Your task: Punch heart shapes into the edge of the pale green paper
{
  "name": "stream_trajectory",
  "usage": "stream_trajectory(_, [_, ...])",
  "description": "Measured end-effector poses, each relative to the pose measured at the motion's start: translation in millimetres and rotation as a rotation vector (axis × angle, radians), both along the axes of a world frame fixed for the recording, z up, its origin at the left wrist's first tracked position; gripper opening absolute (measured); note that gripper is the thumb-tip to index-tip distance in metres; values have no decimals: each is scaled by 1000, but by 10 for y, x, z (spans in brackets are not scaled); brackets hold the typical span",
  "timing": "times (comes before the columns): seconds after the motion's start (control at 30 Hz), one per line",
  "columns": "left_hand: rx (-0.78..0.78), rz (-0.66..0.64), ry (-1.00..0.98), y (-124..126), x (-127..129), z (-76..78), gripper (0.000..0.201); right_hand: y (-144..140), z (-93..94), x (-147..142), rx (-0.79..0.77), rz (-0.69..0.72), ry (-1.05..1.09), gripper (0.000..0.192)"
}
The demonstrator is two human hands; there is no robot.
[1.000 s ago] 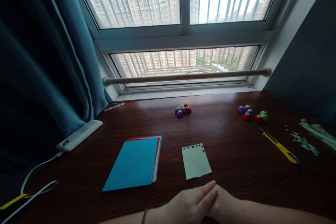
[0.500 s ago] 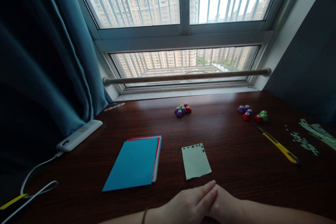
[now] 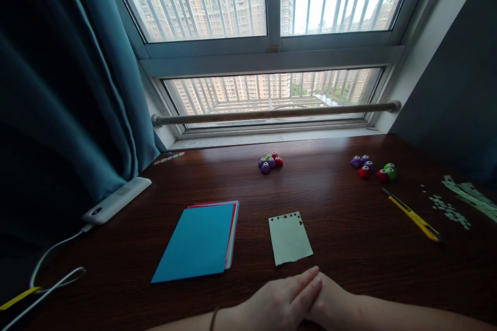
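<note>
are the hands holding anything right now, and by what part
Nothing is held. The left hand lies over the right hand on the table, just short of the pale green paper.

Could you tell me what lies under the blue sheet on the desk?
Under the blue sheet, red and pale sheet edges peek out along its right side; how many sheets lie beneath is hidden.

Head view — forward-down, over desk (image 3: 349,227)

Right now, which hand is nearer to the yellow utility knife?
Right. The right hand lies below-left of the yellow utility knife; the left hand, resting over it, is farther left.
</note>
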State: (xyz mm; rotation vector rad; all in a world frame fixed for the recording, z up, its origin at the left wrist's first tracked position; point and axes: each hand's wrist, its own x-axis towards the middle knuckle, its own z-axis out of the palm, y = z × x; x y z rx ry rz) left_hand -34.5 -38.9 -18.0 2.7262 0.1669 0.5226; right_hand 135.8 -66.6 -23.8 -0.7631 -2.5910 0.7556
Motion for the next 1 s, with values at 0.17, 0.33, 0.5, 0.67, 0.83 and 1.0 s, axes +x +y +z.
stream_trajectory(0.17, [8, -2, 3, 2, 2, 12, 81, -7, -35, 8, 16, 7, -30, 19])
stream_trajectory(0.33, [10, -5, -12, 6, 2, 15, 79, 6, -76, -4, 17, 15, -61, 17])
stream_trajectory(0.5, [5, 0, 1, 8, 0, 20, 79, 11, -28, -11, -11, 31, -59, 16])
stream_trajectory(0.67, [-2, 6, 0, 4, 8, 37, 82, -10, 75, 19, -27, 14, -6, 20])
stream_trajectory(0.83, [-12, 5, -3, 3, 7, 55, 83, -17, 98, 19, -31, 4, -2, 21])
stream_trajectory(1.0, [-7, 5, 8, -2, 1, 54, 84, -19, 122, 16, -43, 6, 4, 22])
